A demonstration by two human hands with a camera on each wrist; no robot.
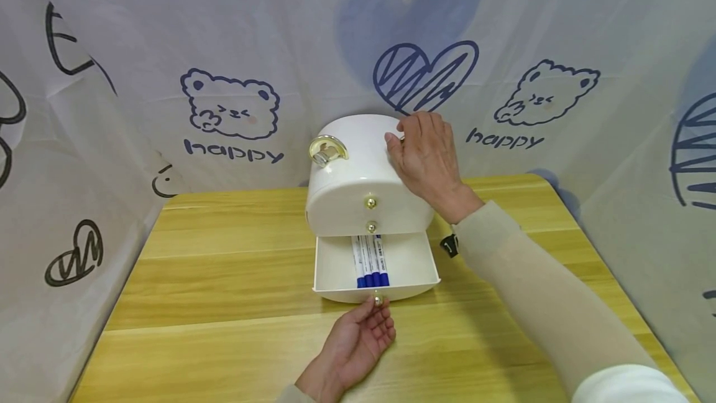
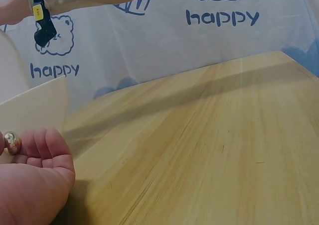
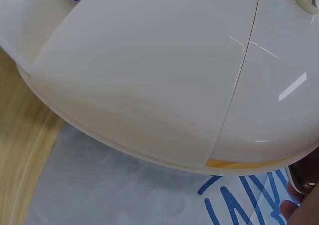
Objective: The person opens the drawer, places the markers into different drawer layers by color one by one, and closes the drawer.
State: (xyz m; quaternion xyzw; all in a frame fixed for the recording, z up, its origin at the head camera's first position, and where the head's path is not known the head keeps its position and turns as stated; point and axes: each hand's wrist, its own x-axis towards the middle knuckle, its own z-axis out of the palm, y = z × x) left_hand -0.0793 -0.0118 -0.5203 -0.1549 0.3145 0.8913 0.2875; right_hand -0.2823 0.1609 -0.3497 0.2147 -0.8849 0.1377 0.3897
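Observation:
A white rounded storage box (image 1: 358, 166) stands at the back of the table with its lower drawer (image 1: 335, 266) pulled out. Several white markers with blue caps (image 1: 369, 263) lie side by side inside that drawer. My left hand (image 1: 358, 344), palm up, pinches the drawer's gold knob (image 1: 378, 299) between thumb and curled fingers; the knob (image 2: 12, 143) also shows in the left wrist view. On the box's upper right side, my right hand (image 1: 427, 160) grips a metal handle (image 3: 303, 176), mostly hidden by the hand in the head view.
A matching gold handle (image 1: 328, 150) sits on the box's left side. Two more gold knobs mark the closed front (image 1: 341, 213) above the drawer. A patterned cloth (image 1: 235, 30) hangs behind the wooden table (image 1: 224, 278). A black wrist device (image 1: 449, 245) hangs below the right sleeve.

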